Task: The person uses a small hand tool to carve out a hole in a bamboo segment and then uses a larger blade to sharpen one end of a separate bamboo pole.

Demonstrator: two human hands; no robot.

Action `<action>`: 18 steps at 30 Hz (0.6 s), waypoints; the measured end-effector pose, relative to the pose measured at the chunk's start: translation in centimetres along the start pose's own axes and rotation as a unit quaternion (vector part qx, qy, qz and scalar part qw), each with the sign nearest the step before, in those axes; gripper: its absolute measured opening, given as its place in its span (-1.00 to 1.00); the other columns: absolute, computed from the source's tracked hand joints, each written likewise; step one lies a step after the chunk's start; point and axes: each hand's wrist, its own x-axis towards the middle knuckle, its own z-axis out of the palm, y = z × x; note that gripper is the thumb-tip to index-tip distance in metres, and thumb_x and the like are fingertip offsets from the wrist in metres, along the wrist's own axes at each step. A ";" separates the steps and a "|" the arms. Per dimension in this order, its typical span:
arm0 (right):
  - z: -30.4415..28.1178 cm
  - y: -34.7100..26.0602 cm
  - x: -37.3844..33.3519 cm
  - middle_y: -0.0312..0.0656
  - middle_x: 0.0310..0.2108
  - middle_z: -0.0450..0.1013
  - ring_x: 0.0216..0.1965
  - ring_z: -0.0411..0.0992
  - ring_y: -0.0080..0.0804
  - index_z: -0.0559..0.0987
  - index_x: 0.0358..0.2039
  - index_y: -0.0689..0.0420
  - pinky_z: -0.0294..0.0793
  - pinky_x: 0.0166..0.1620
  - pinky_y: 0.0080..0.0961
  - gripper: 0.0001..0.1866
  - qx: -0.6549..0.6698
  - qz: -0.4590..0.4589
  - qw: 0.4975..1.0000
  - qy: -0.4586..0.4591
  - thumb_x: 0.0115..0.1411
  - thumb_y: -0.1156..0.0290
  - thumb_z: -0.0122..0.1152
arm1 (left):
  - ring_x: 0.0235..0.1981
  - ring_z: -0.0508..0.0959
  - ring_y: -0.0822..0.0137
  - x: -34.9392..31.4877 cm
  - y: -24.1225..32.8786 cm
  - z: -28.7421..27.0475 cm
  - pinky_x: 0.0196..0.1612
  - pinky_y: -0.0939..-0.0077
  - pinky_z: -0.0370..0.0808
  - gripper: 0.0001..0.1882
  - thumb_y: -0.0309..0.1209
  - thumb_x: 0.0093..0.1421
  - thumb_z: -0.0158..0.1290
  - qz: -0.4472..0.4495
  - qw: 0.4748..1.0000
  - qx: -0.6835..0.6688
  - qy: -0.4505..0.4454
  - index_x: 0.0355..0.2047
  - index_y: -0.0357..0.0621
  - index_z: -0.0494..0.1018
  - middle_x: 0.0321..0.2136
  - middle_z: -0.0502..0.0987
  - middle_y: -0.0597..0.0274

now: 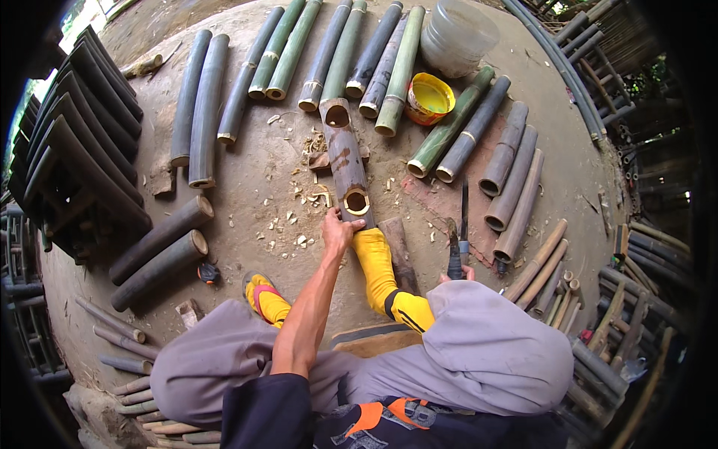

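My left hand (344, 228) is closed round the near end of a brown bamboo tube (345, 161), its thumb across the top. The tube has two openings cut in its upper side, and its middle lies over a small wooden block (319, 161). My foot in a yellow sock (374, 258) rests against the tube's near end. Beside my raised knee, my right hand (467, 272) is closed at the handles of two knives. One knife (454, 258) has a black handle; the other knife (464, 213) has a long dark blade. The knee hides most of this hand.
Several green and dark bamboo tubes (292, 52) fan out across the far ground. A yellow-lined bucket (430, 97) and a clear plastic tub (458, 37) stand among them. Curved dark pieces (90, 127) are stacked at left. Pale shavings (303, 239) surround the tube.
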 end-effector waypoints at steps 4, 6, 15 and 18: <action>0.4 -12.4 -0.9 -0.22 -0.53 0.41 -0.67 0.34 -0.50 0.32 -0.13 0.08 0.34 -0.60 -0.48 -0.52 -0.038 -0.054 0.993 -0.101 -0.10 0.46 0.27 | -0.15 0.56 0.10 0.2 -1.0 -0.9 -0.04 0.35 0.44 -0.30 -0.44 -0.26 0.37 0.022 1.000 -0.008 0.021 -0.06 -0.39 0.38 -0.19 0.55 -0.09; 0.4 -17.3 0.5 -0.24 -0.61 0.39 -0.71 0.33 -0.55 0.28 -0.12 0.12 0.27 -0.70 -0.55 -0.51 0.011 -0.064 0.989 -0.132 -0.07 0.48 0.25 | -0.17 0.56 0.09 -0.7 0.7 -0.6 -0.04 0.33 0.44 -0.34 -0.41 -0.23 0.35 0.023 1.000 0.009 0.002 -0.09 -0.39 0.39 -0.21 0.56 -0.09; 4.4 -27.6 16.5 -0.04 -0.51 0.44 -0.45 0.48 -0.28 0.41 -0.09 0.21 0.44 -0.32 -0.29 -0.50 -0.287 -0.437 0.852 -0.025 -0.03 0.25 0.28 | -0.37 0.52 -0.13 3.4 2.2 -1.9 -0.30 0.11 0.43 -0.37 0.02 -0.07 0.22 0.055 0.981 0.184 -0.026 -0.41 -0.46 0.40 -0.46 0.50 -0.26; 6.2 -31.9 21.0 0.06 -0.43 0.49 -0.31 0.51 -0.03 0.42 -0.09 0.19 0.46 -0.22 -0.23 -0.50 -0.375 -0.342 0.858 -0.081 -0.05 0.25 0.26 | -0.44 0.53 -0.03 4.3 2.8 -2.5 -0.36 0.15 0.42 -0.56 -0.14 0.07 0.13 0.095 0.964 0.241 -0.053 -0.44 -0.40 0.41 -0.53 0.50 -0.19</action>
